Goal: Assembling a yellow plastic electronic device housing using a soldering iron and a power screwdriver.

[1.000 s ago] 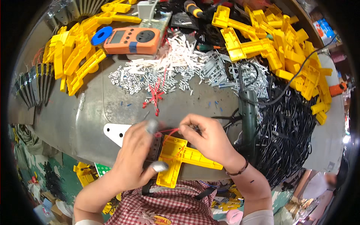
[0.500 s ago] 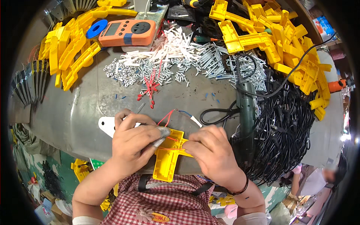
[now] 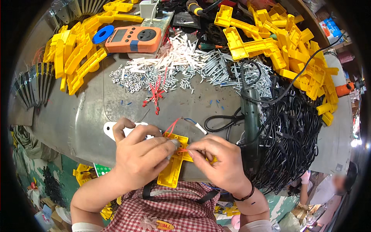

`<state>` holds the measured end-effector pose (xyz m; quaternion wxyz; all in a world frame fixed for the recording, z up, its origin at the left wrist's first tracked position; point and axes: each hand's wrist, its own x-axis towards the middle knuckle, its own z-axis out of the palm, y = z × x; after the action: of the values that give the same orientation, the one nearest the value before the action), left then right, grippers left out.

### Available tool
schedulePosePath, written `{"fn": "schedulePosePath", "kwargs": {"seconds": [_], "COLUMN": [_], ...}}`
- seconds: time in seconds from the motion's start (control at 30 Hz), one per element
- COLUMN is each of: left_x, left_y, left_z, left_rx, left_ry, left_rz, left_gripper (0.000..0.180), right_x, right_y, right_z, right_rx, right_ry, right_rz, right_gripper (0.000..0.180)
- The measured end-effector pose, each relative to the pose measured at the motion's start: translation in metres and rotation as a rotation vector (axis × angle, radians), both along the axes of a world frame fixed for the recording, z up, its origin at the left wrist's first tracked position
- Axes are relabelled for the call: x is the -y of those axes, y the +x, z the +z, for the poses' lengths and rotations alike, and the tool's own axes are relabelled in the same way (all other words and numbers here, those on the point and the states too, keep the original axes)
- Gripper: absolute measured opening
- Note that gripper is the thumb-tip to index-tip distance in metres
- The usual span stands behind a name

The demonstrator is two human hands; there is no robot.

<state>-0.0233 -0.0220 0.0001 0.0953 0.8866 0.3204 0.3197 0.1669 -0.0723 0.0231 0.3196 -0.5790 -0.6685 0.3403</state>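
Note:
A yellow plastic housing half (image 3: 169, 176) with moulded ribs lies open side up at the bench's near edge. Over it, my left hand (image 3: 143, 156) is closed, its grey-covered fingertips pressed together at a thin red wire (image 3: 182, 150). Thumb and forefinger of my right hand (image 3: 221, 162) pinch that wire just to the right. Its ends are hidden by the fingers. From the housing's far end, more red wire (image 3: 170, 127) loops up to a blue wire with a white sleeve (image 3: 199, 128). Partly behind my left hand lies a white plate with a hole (image 3: 109, 129).
Beyond my hands lie red-tipped leads (image 3: 156, 96), nuts (image 3: 129, 80), screws (image 3: 222, 67) and white sleeves (image 3: 179, 48). An orange meter (image 3: 133, 38) stands behind. Yellow housings (image 3: 79, 48) are heaped on both sides. Black cables (image 3: 291, 143) and a dark green tool (image 3: 251, 116) fill the right.
My right hand has come left along the red wire, closer to my left fingertips. The stretched wire between the hands is now short, and my left hand has shifted slightly right.

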Motion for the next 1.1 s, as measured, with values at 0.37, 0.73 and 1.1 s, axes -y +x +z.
{"fn": "schedulePosePath", "kwargs": {"seconds": [0.37, 0.73, 1.1], "left_x": [-0.01, 0.006, -0.002], "left_y": [0.001, 0.006, 0.012], "left_z": [0.005, 0.0, -0.001], "left_rx": [0.119, 0.011, 0.053], "left_ry": [-0.501, 0.078, -0.114], "left_rz": [-0.148, -0.044, -0.024], "left_gripper": [0.018, 0.028, 0.023], "right_x": [-0.007, -0.007, -0.063], "right_y": [0.009, 0.002, 0.026], "right_z": [-0.01, -0.002, -0.031], "right_rx": [0.092, -0.185, 0.069], "right_ry": [0.332, -0.215, -0.061], "right_rz": [0.11, 0.037, 0.207], "right_gripper": [0.018, 0.009, 0.015]}}
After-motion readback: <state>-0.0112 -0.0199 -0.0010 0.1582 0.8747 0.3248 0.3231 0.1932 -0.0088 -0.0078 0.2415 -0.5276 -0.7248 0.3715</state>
